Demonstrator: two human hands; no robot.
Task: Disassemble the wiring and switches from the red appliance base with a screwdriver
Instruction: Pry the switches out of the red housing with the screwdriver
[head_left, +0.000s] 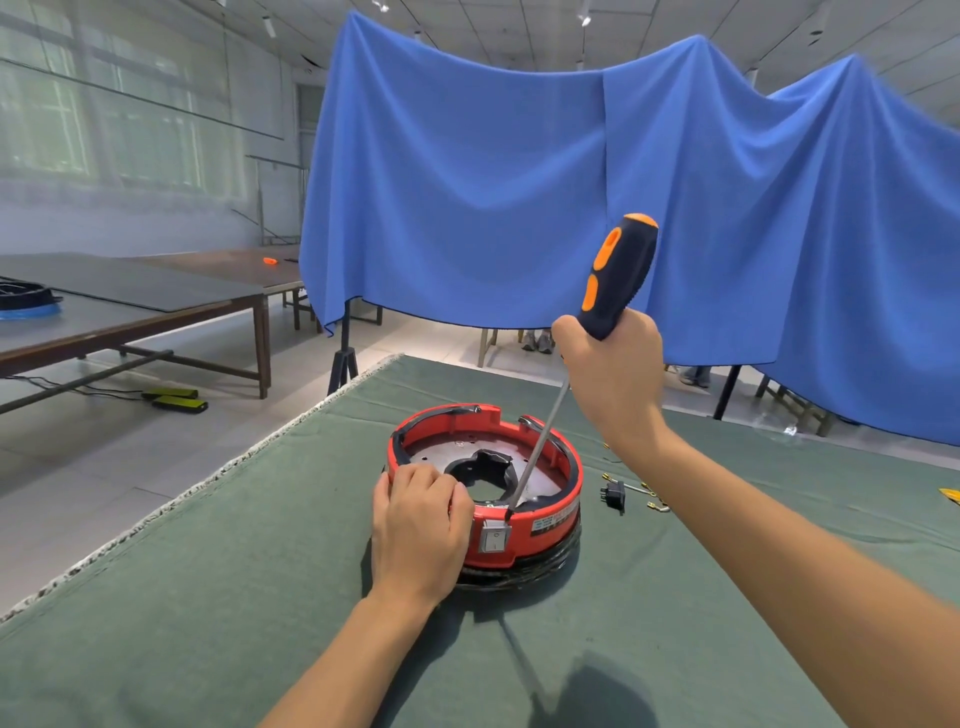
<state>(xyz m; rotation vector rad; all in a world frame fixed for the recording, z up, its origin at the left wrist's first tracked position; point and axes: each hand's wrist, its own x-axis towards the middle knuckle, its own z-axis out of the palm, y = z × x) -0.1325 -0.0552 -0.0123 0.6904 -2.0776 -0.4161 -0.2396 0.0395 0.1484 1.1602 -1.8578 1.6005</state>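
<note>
Wide green cloth-covered table (260, 597) fills the foreground, felt-like and matte with a frayed pale edge on the left; dead centre on it sits the red appliance base (540, 535), a shallow glossy plastic ring with a grey metal floor, a jagged dark cut-out in the middle and black trim underneath; it lies straight ahead of the person, between both forearms; the left hand (418, 530) is the nearer one, draped over the near-left rim with fingers curled over the edge, bracing the ring; the right hand (608, 374) is raised above and behind the far-right side, fist wrapped round the black-and-orange handle of the screwdriver (618, 275); here is the relation that matters: the long steel shaft slants down and toward the person, from upper right to lower left, its tip landing on the near rim just above the grey rocker switch (493, 538) set in the outer wall, just beside the left fingers; looks like a prying or levering stroke at the switch comes next; off to the right on the cloth, apart from the base, a small black socket part (615, 494) with loose yellow-tipped wires (649, 501).
</note>
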